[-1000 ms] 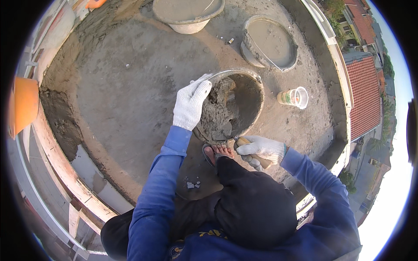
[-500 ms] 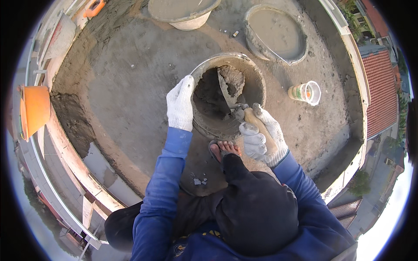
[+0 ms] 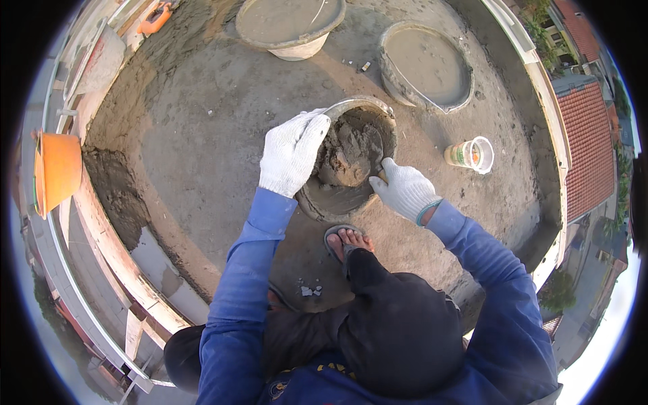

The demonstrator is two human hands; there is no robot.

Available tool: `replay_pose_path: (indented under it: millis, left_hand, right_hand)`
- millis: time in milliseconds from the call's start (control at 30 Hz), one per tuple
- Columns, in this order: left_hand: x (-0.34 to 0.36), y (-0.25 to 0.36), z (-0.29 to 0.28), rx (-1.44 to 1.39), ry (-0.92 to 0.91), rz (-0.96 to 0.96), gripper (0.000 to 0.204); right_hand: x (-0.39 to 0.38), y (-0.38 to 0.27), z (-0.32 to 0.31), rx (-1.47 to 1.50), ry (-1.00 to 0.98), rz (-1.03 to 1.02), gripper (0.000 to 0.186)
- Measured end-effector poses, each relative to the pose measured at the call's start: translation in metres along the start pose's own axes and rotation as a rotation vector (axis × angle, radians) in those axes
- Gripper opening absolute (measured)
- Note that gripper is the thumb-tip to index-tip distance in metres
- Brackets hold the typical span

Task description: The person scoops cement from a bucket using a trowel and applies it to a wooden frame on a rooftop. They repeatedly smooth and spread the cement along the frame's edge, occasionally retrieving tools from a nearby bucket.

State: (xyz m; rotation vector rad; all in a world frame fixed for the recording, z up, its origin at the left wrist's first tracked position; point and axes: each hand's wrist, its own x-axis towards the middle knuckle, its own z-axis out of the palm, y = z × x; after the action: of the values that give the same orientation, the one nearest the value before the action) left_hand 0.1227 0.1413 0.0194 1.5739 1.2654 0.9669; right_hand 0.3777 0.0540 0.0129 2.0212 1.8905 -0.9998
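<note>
The left hand (image 3: 293,154) grips the bucket (image 3: 386,115) at its left rim, as before. The right hand (image 3: 408,192), turned palm-up earlier, now shows its back and grasps a handle (image 3: 383,176). Mortar (image 3: 349,154) now heaps inside the bucket, before the foot (image 3: 349,241).

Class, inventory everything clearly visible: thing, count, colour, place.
Mortar bucket: 1, grey, centre
Mortar: 1 mass, grey-brown, inside
Tool handle: 1, tan, bucket's right edge
Tubs: 2, grey, top
Plastic cup: 1, clear, right
Bucket-like container: 1, orange, left
Unclear item: 1, orange, top left
Fragments: several, pale, lower centre
Floor: 1, grey, underneath
Tiled roofs: at least 2, red, right
Sleeves: 2, blue, lower half
Sandalled foot: 1, dark-trousered, below bucket
Left hand: 1, white-gloved, bucket rim
Right hand: 1, white-gloved, tool handle
</note>
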Motion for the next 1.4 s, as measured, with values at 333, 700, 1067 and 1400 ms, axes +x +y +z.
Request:
replay_pose_path:
  millis: [333,700,1067,1400]
  left_hand:
    - [0.006,-0.011,-0.019,-0.062,-0.106,0.009,0.033]
    - [0.011,-0.013,-0.011,-0.021,0.006,-0.093,0.041]
    - [0.022,-0.035,-0.034,-0.180,-0.030,-0.169,0.046]
    - [0.030,-0.042,-0.024,-0.278,0.060,-0.290,0.053]
  right_hand:
    - [-0.002,-0.002,0.022,0.303,-0.325,-0.280,0.052]
    - [0.013,0.007,0.004,-0.020,0.062,-0.102,0.039]
    - [-0.010,-0.037,-0.033,-0.108,-0.217,-0.352,0.035]
    - [0.015,-0.063,-0.079,-0.405,0.552,-0.876,0.032]
